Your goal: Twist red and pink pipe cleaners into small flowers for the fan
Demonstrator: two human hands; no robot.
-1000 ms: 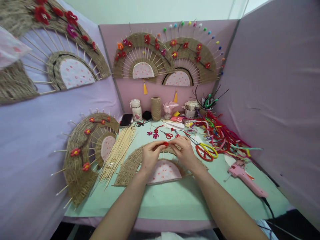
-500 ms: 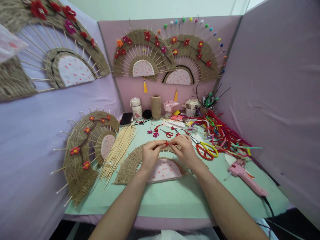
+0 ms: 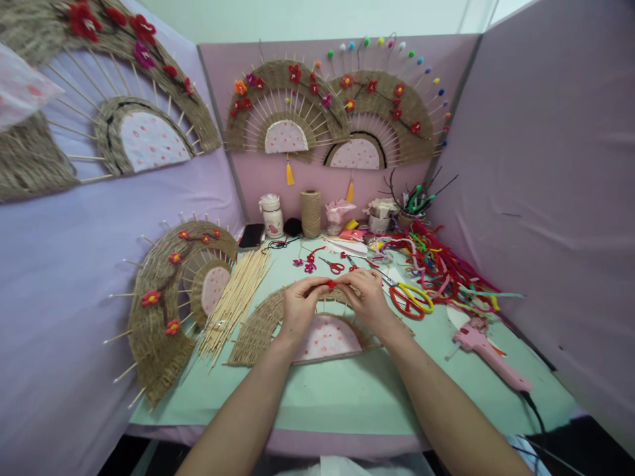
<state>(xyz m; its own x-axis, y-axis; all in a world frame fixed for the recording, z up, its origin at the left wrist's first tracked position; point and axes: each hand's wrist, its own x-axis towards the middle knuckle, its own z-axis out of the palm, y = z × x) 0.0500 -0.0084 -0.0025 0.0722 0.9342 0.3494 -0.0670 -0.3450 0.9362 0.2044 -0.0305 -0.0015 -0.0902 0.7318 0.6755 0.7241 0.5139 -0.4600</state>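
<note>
Between my fingertips is a small red fuzzy piece [image 3: 331, 284], apparently pipe cleaner; its exact shape is too small to make out. My left hand [image 3: 301, 305] pinches it from the left, and my right hand [image 3: 366, 301] pinches it from the right. Both hands are above a half-round fan woven from twine [image 3: 258, 324], which lies flat on the table with a pink-spotted white centre [image 3: 330, 337]. My wrists and hands cover parts of this fan. Beyond them lie magenta flowers [image 3: 310, 267] and small red scissors [image 3: 336, 268].
Large scissors with red and yellow handles [image 3: 411, 301] lie right of my hands, before a heap of pipe cleaners [image 3: 441, 264]. A pink glue gun [image 3: 491, 357] trails its cord at the right. Thin sticks [image 3: 235, 304] and a flowered fan [image 3: 159, 330] are left. A twine spool [image 3: 311, 215] stands behind.
My hands stay almost in place, both still pinching the red piece, which shows slightly more between the fingertips. The whole view has shifted very slightly.
</note>
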